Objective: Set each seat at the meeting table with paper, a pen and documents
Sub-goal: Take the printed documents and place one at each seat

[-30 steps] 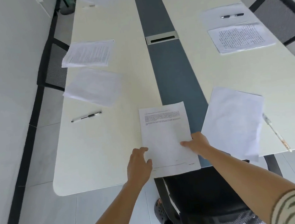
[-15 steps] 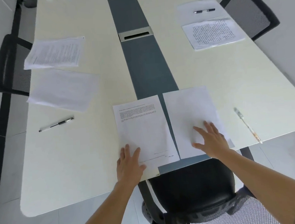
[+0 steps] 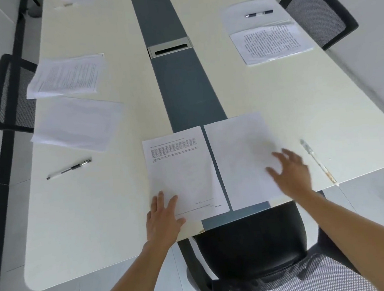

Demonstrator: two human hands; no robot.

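A long cream desk [image 3: 95,223] with a dark grey centre strip is seen from its near end. There two sheets are laid side by side, close but not touching: a printed document [image 3: 181,169] on the left and a blank paper [image 3: 238,155] on the right. The left hand [image 3: 162,219] is laid flat, fingers straight, on the lower left corner of the document. The right hand [image 3: 291,173] is held open with fingers spread over the lower right part of the blank paper; it is blurred, so contact cannot be confirmed. A pen [image 3: 319,163] is left just to the right of that hand, lying slantwise with its near end at the desk's edge.

The main risk is judged to lie at that edge. The bottom of each sheet is set very near it, so a pull towards the body could carry a sheet off onto the black chair [image 3: 252,239] below. The pen could be knocked or rolled over the edge if it is brushed by the right hand while being reached for. On so smooth a surface the sheets could also be skewed or pushed over one another if uneven pressure is applied.
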